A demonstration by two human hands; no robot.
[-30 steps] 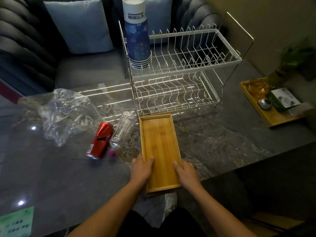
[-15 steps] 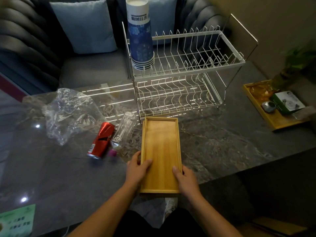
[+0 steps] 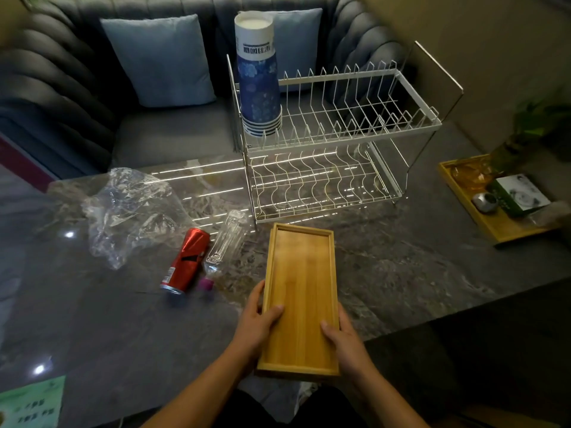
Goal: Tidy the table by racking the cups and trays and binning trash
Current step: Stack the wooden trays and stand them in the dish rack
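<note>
Clearly, a bamboo tray [image 3: 301, 301] is gripped along its two long sides, the left hand [image 3: 258, 327] clamped on the left rim with the thumb lying over the inner floor, the right hand [image 3: 344, 338] clamped on the right rim in the same way. The tray is held lengthwise, its near end overhanging the front edge of the dark marble worktop [image 3: 401, 273] and its far end pointed at the white two-tier wire dish rack [image 3: 340, 143]. A tall stack of blue paper cups [image 3: 258, 78] is seated upside down in the left corner of the rack's upper tier; the lower tier is seen bare. To the left of the tray, a dented red can [image 3: 187, 261] is laid on its side, with a clear plastic bottle [image 3: 227, 242] just beside it and a crumpled clear plastic bag [image 3: 129, 211] further left. Near the right edge, a second bamboo tray [image 3: 482, 220] is loaded with a small green box [image 3: 522, 194] and a small metal object.
</note>
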